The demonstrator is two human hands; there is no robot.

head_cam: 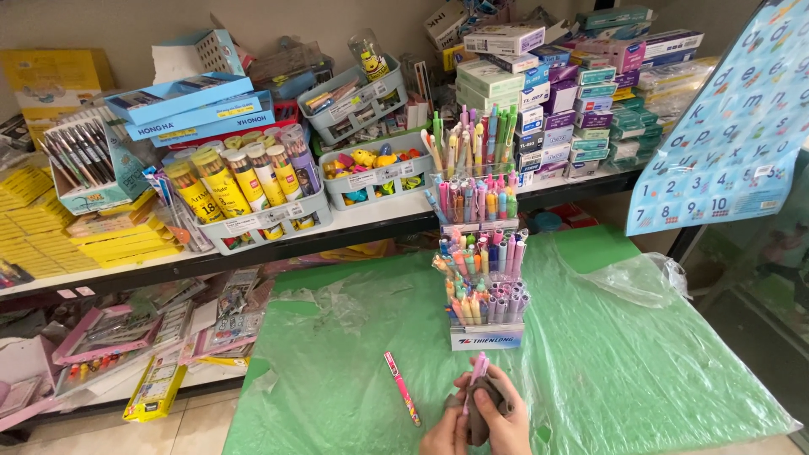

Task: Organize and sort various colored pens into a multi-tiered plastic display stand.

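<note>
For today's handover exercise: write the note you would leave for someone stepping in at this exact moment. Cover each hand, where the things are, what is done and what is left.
Left hand and right hand: together at the near table edge, both gripping a grey cloth wrapped round a pink pen.
Things: tiered pen display stand, full of pastel pens, stands upright on the green plastic-covered table. A second pink pen lies loose on the table, left of the hands.
Done: nothing certain; the loose pen's state is unclear.
Left: pen in hand is out of the stand.
</note>
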